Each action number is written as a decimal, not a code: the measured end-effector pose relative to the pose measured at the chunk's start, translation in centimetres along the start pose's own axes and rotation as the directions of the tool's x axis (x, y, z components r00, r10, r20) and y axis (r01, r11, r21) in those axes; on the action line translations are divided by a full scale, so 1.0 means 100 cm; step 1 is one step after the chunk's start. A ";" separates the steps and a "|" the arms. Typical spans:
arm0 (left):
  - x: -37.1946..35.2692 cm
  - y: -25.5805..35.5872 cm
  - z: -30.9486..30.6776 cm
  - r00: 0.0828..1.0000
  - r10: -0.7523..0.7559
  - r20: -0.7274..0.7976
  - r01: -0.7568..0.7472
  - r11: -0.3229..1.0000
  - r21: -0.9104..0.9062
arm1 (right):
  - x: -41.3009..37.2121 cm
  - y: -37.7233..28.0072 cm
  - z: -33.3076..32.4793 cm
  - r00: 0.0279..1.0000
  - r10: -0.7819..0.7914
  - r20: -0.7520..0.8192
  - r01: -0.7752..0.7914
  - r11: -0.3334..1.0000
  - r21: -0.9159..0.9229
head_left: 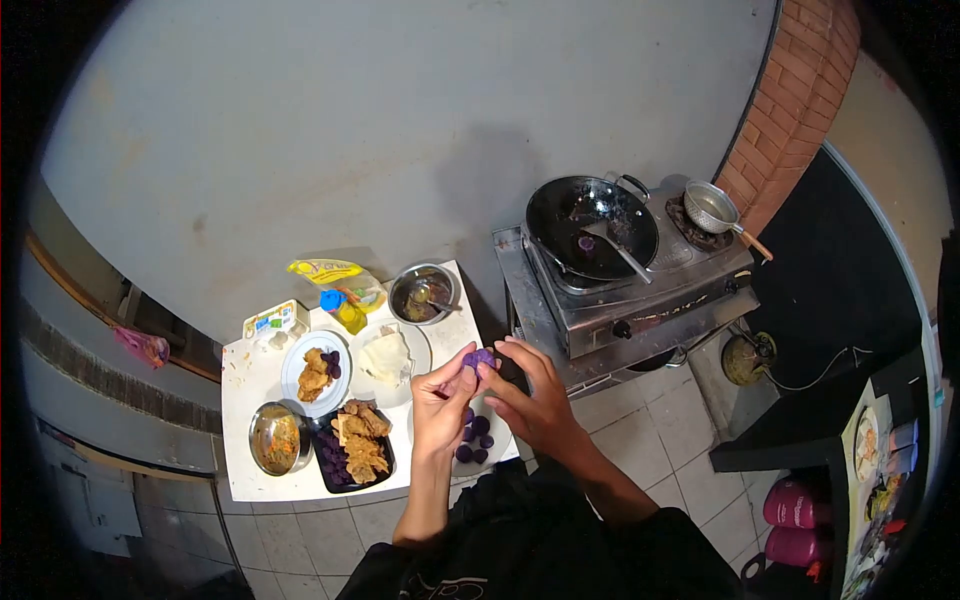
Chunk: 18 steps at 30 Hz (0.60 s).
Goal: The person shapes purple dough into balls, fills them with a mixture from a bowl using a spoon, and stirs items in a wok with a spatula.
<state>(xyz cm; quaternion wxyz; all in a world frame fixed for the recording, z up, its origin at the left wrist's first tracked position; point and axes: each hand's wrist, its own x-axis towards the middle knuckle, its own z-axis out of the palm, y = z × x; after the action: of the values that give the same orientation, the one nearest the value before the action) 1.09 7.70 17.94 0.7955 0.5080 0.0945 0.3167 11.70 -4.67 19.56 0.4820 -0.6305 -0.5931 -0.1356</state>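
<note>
Above the right edge of the white table, a purple dough-like lump (479,357) is pinched between my two hands. My left hand (441,408) is closed on its left side, thumb and fingertips against it. From the right, my right hand (535,400) presses it with the thumb and fingertips, the fingers curved over. Beneath my hands is a white plate (497,455) with several round purple balls (481,426), partly covered by my hands. Just to the left, another plate (420,350) carries white wrapper-like sheets (386,357).
On the table (245,365) stand a black tray of fried food (362,440), a plate with fried pieces (318,405), two metal bowls (277,438), and a blue-capped bottle (343,312). A wok (560,225) with a spatula (622,252) sits on the stove (600,325) at right.
</note>
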 end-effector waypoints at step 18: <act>-0.008 -0.001 0.003 0.996 -0.051 -0.075 0.049 0.998 -0.028 | -0.006 -0.004 -0.001 0.999 0.019 0.043 -0.015 0.996 -0.086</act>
<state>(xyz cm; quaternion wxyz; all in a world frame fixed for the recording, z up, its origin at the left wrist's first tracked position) 0.63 6.98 17.81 0.8055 0.4827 0.1330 0.3169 11.19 -5.15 19.33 0.4427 -0.6583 -0.5918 -0.1431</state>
